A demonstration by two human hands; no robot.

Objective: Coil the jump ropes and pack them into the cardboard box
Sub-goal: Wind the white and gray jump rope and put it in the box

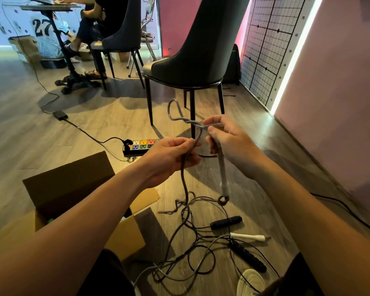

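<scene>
My right hand grips a grey jump rope handle that hangs downward. It also pinches the twisted grey rope, which loops above both hands. My left hand is closed on the same rope, and the rope trails down from it to a tangle of ropes on the floor. An open cardboard box sits on the floor under my left forearm. Two black handles and a white handle lie on the floor, and a coiled white rope rests near my right knee.
A grey chair stands just beyond my hands. A power strip with a black cable lies on the wooden floor to its left. A second chair with a seated person and a desk stand are at the back left. A wall runs along the right.
</scene>
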